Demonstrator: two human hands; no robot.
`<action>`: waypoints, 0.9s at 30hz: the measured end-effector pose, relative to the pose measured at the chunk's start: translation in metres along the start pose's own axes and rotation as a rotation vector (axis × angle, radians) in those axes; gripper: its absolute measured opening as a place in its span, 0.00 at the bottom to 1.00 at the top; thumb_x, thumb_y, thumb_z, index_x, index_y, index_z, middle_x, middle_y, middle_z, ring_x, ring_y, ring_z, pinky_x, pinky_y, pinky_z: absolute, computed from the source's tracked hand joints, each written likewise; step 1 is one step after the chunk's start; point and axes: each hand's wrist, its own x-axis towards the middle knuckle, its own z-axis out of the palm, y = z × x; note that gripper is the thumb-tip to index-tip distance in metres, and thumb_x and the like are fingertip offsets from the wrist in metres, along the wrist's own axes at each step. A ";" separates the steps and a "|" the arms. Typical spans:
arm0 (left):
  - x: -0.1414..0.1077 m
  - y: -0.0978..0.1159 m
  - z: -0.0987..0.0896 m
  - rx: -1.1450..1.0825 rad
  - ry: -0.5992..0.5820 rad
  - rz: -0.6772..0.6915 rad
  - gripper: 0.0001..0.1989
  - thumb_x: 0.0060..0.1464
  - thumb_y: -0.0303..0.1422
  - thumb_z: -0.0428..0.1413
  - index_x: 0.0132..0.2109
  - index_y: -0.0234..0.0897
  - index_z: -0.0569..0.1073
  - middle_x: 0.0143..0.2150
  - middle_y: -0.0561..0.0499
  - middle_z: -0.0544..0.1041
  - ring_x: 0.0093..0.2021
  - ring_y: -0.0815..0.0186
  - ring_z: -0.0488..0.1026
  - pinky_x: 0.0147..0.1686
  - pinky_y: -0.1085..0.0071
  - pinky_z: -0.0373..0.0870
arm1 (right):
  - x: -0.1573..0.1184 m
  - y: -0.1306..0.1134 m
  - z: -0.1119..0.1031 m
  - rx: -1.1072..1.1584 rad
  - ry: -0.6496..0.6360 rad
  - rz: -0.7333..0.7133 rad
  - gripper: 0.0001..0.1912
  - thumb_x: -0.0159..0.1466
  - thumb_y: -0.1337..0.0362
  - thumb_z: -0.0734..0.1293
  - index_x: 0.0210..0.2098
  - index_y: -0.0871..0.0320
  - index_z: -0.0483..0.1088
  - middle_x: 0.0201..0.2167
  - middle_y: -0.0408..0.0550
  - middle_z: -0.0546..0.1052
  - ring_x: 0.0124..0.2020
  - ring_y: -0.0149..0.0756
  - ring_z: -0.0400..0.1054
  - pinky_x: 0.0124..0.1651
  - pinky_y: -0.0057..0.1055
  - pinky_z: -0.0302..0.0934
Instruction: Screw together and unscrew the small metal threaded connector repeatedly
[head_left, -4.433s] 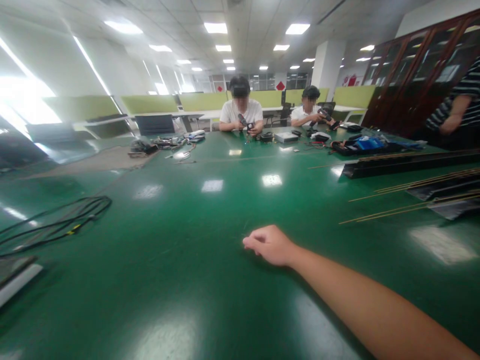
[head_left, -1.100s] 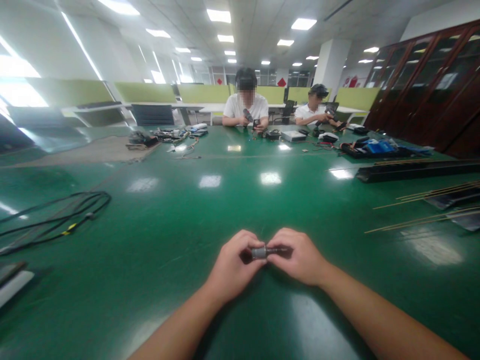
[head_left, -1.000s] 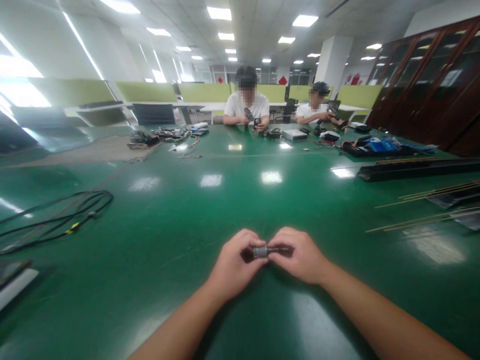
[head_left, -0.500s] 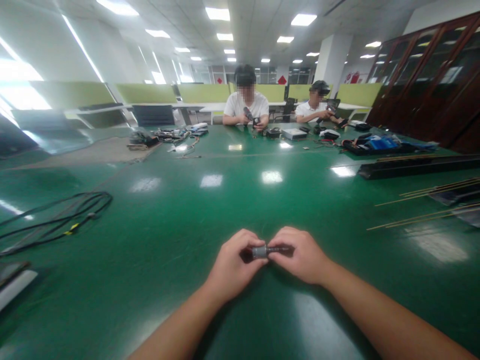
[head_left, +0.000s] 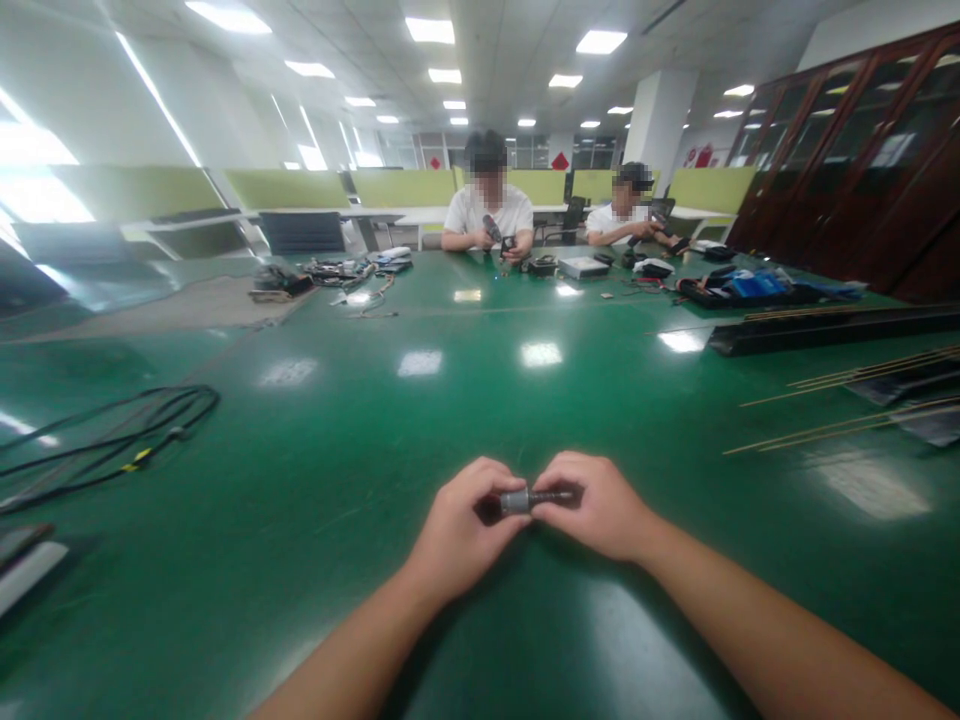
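A: First entry, far left?

B: One flat object with a pale edge (head_left: 36,578), cut off by the view. Beside it, one loose coil of black cable (head_left: 177,405), yellow-tagged, laid on the green table (head_left: 337,400).

A: Next, the left hand (head_left: 456,525)?

B: Bare, fingers curled. One grey cylinder (head_left: 515,501) is pinched between thumb and fingertips, held roughly level at the near middle of the table. Whether the table is touched by it cannot be told.

A: Hazard?

B: Its rounded side. Should the pinch be slackened, the cylinder could be rolled from the fingertips and dropped.

A: Adjoining?

B: One slender dark shaft (head_left: 553,496), ridged in appearance, extended from the cylinder towards the right palm. The manner of joining is not shown. If force is applied off-line by either hand, the shaft could be skewed or jammed.

A: The right hand (head_left: 604,505)?

B: Bare, thumb and fingers closed on the shaft beside the cylinder. With so little surface gripped, a slip could be caused by a hard twist or pull.

A: Far right?

B: Thin yellowish rods (head_left: 810,437), then one long black channel (head_left: 817,330), both set well apart from the hands.
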 end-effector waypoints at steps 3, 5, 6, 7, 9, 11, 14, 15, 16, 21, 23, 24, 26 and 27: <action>0.000 0.000 0.000 0.010 0.002 0.004 0.07 0.53 0.29 0.63 0.40 0.37 0.76 0.39 0.48 0.75 0.40 0.64 0.72 0.40 0.69 0.68 | 0.000 0.000 0.000 -0.005 0.002 0.001 0.04 0.57 0.68 0.73 0.33 0.56 0.77 0.30 0.45 0.78 0.33 0.35 0.71 0.37 0.30 0.62; 0.000 0.000 0.000 0.015 0.003 0.004 0.07 0.53 0.29 0.63 0.41 0.38 0.76 0.39 0.49 0.75 0.40 0.65 0.72 0.40 0.69 0.68 | 0.000 0.000 0.000 -0.012 0.002 0.002 0.04 0.57 0.68 0.73 0.33 0.56 0.77 0.30 0.45 0.78 0.33 0.35 0.70 0.37 0.30 0.62; -0.001 0.000 0.001 0.017 0.005 0.004 0.08 0.53 0.28 0.63 0.41 0.38 0.76 0.39 0.49 0.75 0.40 0.65 0.72 0.41 0.70 0.68 | 0.000 0.000 0.000 -0.015 0.000 0.004 0.04 0.57 0.68 0.73 0.33 0.56 0.77 0.30 0.45 0.78 0.33 0.35 0.70 0.37 0.30 0.62; -0.001 0.000 0.001 0.017 0.007 0.005 0.08 0.53 0.28 0.63 0.41 0.38 0.76 0.39 0.49 0.75 0.41 0.65 0.72 0.41 0.69 0.68 | 0.000 -0.001 0.000 -0.017 -0.001 0.008 0.03 0.57 0.68 0.73 0.33 0.56 0.78 0.30 0.45 0.78 0.33 0.35 0.70 0.37 0.30 0.62; -0.001 0.000 0.001 0.018 0.010 0.003 0.08 0.53 0.28 0.63 0.41 0.38 0.76 0.40 0.49 0.75 0.41 0.65 0.72 0.41 0.69 0.69 | 0.000 -0.001 -0.001 -0.015 -0.002 0.015 0.03 0.57 0.69 0.73 0.33 0.57 0.77 0.30 0.45 0.78 0.33 0.35 0.70 0.36 0.30 0.62; -0.001 0.000 0.001 0.018 0.014 0.001 0.08 0.52 0.28 0.63 0.41 0.38 0.76 0.40 0.49 0.76 0.41 0.65 0.73 0.42 0.69 0.69 | -0.001 -0.002 -0.001 -0.010 0.002 0.021 0.03 0.57 0.69 0.73 0.33 0.57 0.77 0.30 0.45 0.78 0.33 0.35 0.71 0.36 0.30 0.62; -0.002 0.000 0.001 0.021 0.017 0.001 0.09 0.52 0.28 0.63 0.42 0.38 0.76 0.40 0.49 0.76 0.41 0.65 0.73 0.41 0.70 0.69 | -0.001 -0.002 -0.002 -0.013 0.004 0.021 0.03 0.57 0.69 0.73 0.33 0.57 0.77 0.30 0.45 0.78 0.33 0.35 0.70 0.36 0.30 0.62; -0.001 0.000 0.001 0.022 0.017 0.004 0.09 0.52 0.28 0.63 0.42 0.38 0.76 0.40 0.49 0.76 0.41 0.65 0.73 0.41 0.70 0.69 | -0.001 -0.002 -0.002 -0.016 0.003 0.019 0.04 0.57 0.69 0.73 0.33 0.57 0.77 0.30 0.45 0.78 0.32 0.35 0.70 0.36 0.30 0.62; -0.001 0.000 0.001 0.024 0.016 0.005 0.09 0.52 0.28 0.63 0.41 0.38 0.76 0.40 0.49 0.76 0.41 0.65 0.73 0.41 0.70 0.69 | -0.001 -0.002 -0.002 -0.020 0.002 0.017 0.04 0.57 0.69 0.73 0.33 0.57 0.77 0.30 0.45 0.78 0.32 0.35 0.70 0.37 0.30 0.62; 0.000 0.001 0.000 0.025 0.011 0.003 0.08 0.53 0.29 0.63 0.41 0.38 0.76 0.39 0.48 0.76 0.40 0.64 0.73 0.41 0.69 0.69 | -0.002 -0.001 -0.002 -0.027 0.011 0.015 0.04 0.57 0.68 0.73 0.33 0.56 0.77 0.31 0.45 0.78 0.33 0.35 0.71 0.37 0.31 0.62; 0.000 0.001 0.000 0.027 0.012 0.001 0.08 0.52 0.28 0.63 0.41 0.38 0.76 0.40 0.48 0.76 0.40 0.64 0.73 0.41 0.69 0.69 | -0.002 0.000 -0.002 -0.031 0.017 0.012 0.04 0.57 0.68 0.73 0.33 0.56 0.77 0.31 0.45 0.78 0.33 0.35 0.71 0.37 0.31 0.62; 0.000 0.001 0.000 0.029 0.014 0.000 0.08 0.52 0.28 0.63 0.41 0.38 0.76 0.40 0.48 0.76 0.40 0.64 0.73 0.41 0.69 0.69 | -0.002 0.000 -0.002 -0.033 0.018 0.011 0.04 0.57 0.68 0.73 0.33 0.56 0.77 0.30 0.45 0.78 0.33 0.35 0.71 0.37 0.31 0.62; 0.000 0.001 0.000 0.032 0.019 0.000 0.08 0.52 0.29 0.63 0.41 0.38 0.76 0.40 0.48 0.76 0.40 0.64 0.73 0.40 0.69 0.70 | -0.002 0.001 -0.002 -0.035 0.019 0.012 0.04 0.57 0.68 0.73 0.34 0.56 0.77 0.30 0.45 0.78 0.33 0.35 0.71 0.36 0.31 0.63; 0.001 0.000 0.000 0.032 0.023 0.001 0.08 0.52 0.29 0.63 0.41 0.38 0.76 0.40 0.48 0.76 0.40 0.63 0.73 0.40 0.69 0.70 | -0.002 0.001 -0.002 -0.035 0.021 0.013 0.04 0.57 0.68 0.73 0.34 0.56 0.78 0.30 0.45 0.78 0.33 0.35 0.71 0.36 0.31 0.63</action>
